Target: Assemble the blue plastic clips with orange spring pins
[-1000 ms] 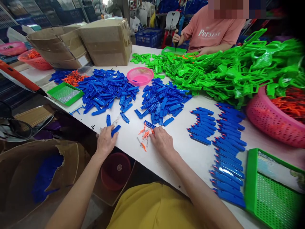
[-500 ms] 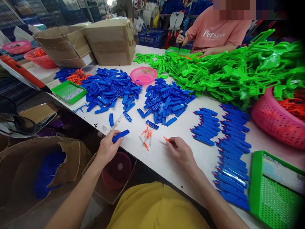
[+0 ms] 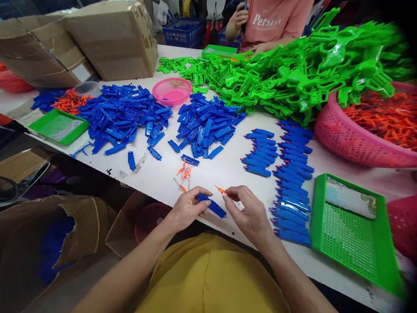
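My left hand is closed on one end of a long blue plastic shell, whose ribbed inner side shows. It is held near the table's front edge. Between the thumb and fingers of my right hand is a small orange plastic part, its thin tip pointing left above the shell. The two pieces are close but apart. Just beyond my left hand lie several loose orange parts mixed with thin metal springs. A single blue shell rests behind them.
Heaps of blue shells lie behind. Rows of orange-tipped blue pieces and a green tray are at right. A pink basket, green toy-gun frames and cardboard boxes stand farther back. A co-worker sits opposite.
My left hand has moved right with the blue shell and turned it ribbed side up. My right hand still holds the orange part, now close to the shell. The view has shifted right.
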The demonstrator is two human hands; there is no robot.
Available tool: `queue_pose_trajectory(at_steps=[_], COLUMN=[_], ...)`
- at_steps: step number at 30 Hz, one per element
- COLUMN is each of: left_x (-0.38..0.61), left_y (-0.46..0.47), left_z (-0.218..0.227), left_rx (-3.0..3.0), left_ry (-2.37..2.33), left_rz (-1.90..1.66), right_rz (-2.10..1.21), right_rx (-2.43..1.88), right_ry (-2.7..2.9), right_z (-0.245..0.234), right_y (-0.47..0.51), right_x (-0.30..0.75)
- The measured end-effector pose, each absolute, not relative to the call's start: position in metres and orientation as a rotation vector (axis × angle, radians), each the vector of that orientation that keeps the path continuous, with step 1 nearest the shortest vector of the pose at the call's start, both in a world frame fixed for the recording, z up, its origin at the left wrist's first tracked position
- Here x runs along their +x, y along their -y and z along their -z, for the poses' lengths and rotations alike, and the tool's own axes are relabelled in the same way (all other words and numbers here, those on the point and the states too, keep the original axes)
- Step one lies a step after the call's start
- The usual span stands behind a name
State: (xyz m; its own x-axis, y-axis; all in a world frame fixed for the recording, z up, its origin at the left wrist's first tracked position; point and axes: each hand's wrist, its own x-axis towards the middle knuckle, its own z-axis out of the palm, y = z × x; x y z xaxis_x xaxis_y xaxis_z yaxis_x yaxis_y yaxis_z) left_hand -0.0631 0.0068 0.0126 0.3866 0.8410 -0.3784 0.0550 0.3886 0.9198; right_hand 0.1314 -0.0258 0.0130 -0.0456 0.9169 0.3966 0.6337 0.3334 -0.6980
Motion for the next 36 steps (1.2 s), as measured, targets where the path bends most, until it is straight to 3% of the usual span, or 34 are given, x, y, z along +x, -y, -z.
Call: queue_pose_trajectory(at_steps=[12, 18, 26, 32, 36], left_x=[-0.012, -0.011, -0.011, -0.010, -0.009], left_y=[0.007, 0.007, 0.005, 0.005, 0.005], left_z=[-0.005, -0.004, -0.009, -0.009, -0.007], left_rx=[0.406, 0.457, 0.630, 0.661, 0.627], left_ry=[-0.864, -0.943, -0.988, -1.000, -1.032], left_rz=[-0.881, -0.835, -0.765, -0.770, -0.794], right_rz=[-0.685, -1.142, -1.680, -1.663, -1.477], right_rx=[-1.523, -1.602, -1.375, -1.402, -1.490], right_ry=[1.486, 1.135, 0.810, 0.851, 0.929], right_z=[0.000, -0.006, 0.003, 0.007, 0.004], right_y=[0.042, 0.042, 0.040, 0.041, 0.041], right_x=[0.132, 0.139, 0.150, 0.149, 0.147])
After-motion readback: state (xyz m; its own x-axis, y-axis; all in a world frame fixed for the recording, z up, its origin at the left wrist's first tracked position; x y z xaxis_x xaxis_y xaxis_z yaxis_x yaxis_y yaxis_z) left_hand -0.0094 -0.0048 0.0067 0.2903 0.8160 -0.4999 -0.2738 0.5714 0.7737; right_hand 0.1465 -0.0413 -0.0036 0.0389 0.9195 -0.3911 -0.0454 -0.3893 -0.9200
